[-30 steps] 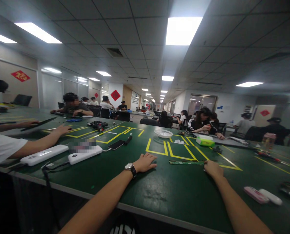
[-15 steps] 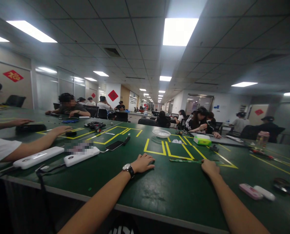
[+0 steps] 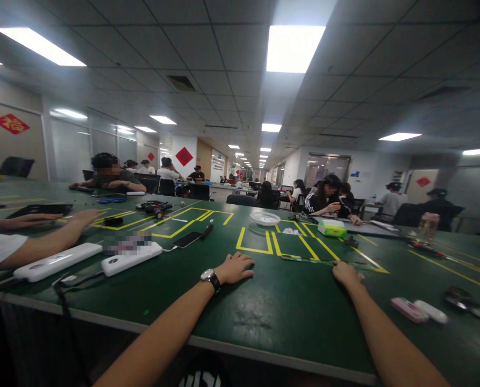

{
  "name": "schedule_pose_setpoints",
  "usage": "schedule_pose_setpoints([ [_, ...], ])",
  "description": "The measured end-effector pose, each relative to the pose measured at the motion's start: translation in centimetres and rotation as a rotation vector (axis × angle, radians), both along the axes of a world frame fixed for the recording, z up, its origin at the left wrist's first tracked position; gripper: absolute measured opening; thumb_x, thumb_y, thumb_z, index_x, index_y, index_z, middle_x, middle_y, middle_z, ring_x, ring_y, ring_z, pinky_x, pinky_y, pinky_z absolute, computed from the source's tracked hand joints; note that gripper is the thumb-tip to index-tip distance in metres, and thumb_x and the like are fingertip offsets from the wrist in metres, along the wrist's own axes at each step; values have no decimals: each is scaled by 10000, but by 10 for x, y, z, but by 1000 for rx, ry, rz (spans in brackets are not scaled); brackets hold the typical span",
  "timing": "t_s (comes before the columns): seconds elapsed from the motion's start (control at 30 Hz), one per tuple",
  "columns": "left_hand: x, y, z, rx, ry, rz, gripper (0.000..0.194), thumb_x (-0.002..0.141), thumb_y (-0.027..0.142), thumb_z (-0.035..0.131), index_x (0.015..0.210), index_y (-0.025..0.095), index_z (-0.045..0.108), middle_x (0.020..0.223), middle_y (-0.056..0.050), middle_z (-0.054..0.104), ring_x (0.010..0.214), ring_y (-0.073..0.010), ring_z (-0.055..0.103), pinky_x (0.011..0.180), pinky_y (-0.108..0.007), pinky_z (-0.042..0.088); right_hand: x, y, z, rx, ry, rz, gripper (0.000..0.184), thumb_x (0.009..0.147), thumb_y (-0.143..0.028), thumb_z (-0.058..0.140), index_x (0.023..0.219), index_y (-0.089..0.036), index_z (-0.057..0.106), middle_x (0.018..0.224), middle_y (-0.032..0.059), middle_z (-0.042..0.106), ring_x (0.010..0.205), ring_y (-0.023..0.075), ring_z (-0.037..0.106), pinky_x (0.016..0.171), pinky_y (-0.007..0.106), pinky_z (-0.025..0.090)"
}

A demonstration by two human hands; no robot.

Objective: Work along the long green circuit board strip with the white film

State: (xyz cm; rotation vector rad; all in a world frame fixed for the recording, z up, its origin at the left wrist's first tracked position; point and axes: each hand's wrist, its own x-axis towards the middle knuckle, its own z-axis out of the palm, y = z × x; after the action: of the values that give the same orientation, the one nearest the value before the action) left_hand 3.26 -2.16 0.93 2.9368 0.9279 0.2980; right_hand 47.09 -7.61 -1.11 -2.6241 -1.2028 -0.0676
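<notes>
My left hand lies palm down on the green table, fingers stretched and a little apart, with nothing in it; a watch is on that wrist. Further right, my right hand is closed on a long thin green strip that looks like a circuit board. The strip reaches out to both sides of the hand, tilted so that mostly its narrow edge shows. Yellow tape marks outlines on the table just beyond both hands. My right fingertips are partly hidden behind the hand.
White power banks and a phone lie left. Beyond are a white dish and a green-and-white packet. Pink and white cases lie right. Another person's hands are at the left; other people sit farther off.
The green strip has tilted in my right hand, showing less of its face. My left hand stays in place. At the left, the other person's hands and a dark flat item have shifted. The view moved slightly.
</notes>
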Motion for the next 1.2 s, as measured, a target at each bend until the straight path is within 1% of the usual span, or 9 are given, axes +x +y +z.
schedule_pose_setpoints([
  [0.13, 0, -1, 2, -16, 28, 5, 440, 954, 522, 343, 1335, 311, 408, 1409, -43, 393, 1217, -288, 342, 924, -484, 310, -4, -3, 3, 4, -24, -4, 464, 809, -223, 373, 1216, -248, 595, 1252, 143, 569, 1184, 333, 483, 960, 606, 306],
  [0.27, -1, -2, 3, -26, 40, 7, 444, 956, 519, 335, 1350, 321, 393, 1420, -46, 377, 1229, -295, 325, 934, -484, 299, -12, -9, 10, 6, -72, 11, 391, 797, -235, 405, 1086, -238, 667, 1180, 147, 601, 1185, 340, 461, 934, 577, 329],
  [0.37, 0, -2, 2, -16, 24, 6, 430, 958, 511, 344, 1341, 326, 402, 1404, -42, 393, 1223, -295, 334, 929, -482, 301, -19, -11, 15, 8, -55, -2, 380, 783, -217, 410, 1055, -249, 673, 1209, 140, 582, 1202, 359, 428, 907, 618, 322],
  [0.53, 0, -2, 2, -22, 16, 4, 422, 956, 511, 353, 1334, 332, 410, 1407, -43, 396, 1214, -294, 345, 915, -480, 313, -25, -12, 18, -59, -36, -17, 412, 794, -174, 369, 1085, -240, 653, 1253, 139, 558, 1222, 371, 403, 881, 645, 328],
  [0.7, 0, 0, 1, -37, 25, 5, 431, 958, 512, 339, 1349, 337, 391, 1426, -37, 373, 1219, -296, 339, 911, -486, 313, -21, -13, 17, -116, -70, 65, 483, 813, -199, 377, 1238, -335, 564, 1354, 75, 498, 1274, 375, 349, 892, 649, 328],
  [0.8, 0, 1, 0, -36, 25, 12, 427, 956, 513, 343, 1343, 340, 397, 1428, -36, 372, 1221, -297, 335, 908, -485, 315, -18, -13, 15, -106, -77, 70, 494, 830, -220, 364, 1275, -351, 532, 1384, 56, 470, 1274, 375, 351, 906, 634, 335],
  [0.9, 0, 2, -1, -33, 27, 10, 431, 957, 519, 338, 1343, 335, 395, 1426, -40, 373, 1219, -298, 336, 901, -483, 320, -17, -12, 11, -96, -107, 66, 495, 843, -213, 341, 1281, -348, 529, 1380, 47, 474, 1263, 374, 361, 921, 646, 311],
  [1.07, 0, 1, -1, -19, 13, 0, 428, 956, 520, 341, 1330, 325, 407, 1411, -41, 392, 1207, -289, 350, 898, -472, 324, -18, -11, 8, -60, -218, 91, 486, 843, -153, 320, 1212, -312, 594, 1346, 43, 511, 1282, 328, 348, 1000, 615, 231],
  [1.2, 0, -3, 2, -21, 7, 6, 426, 950, 506, 365, 1327, 314, 412, 1397, -44, 409, 1195, -286, 361, 905, -461, 315, -24, -9, 12, -62, -252, 140, 483, 837, -141, 332, 1227, -282, 580, 1331, 79, 521, 1256, 316, 392, 1001, 632, 202],
])
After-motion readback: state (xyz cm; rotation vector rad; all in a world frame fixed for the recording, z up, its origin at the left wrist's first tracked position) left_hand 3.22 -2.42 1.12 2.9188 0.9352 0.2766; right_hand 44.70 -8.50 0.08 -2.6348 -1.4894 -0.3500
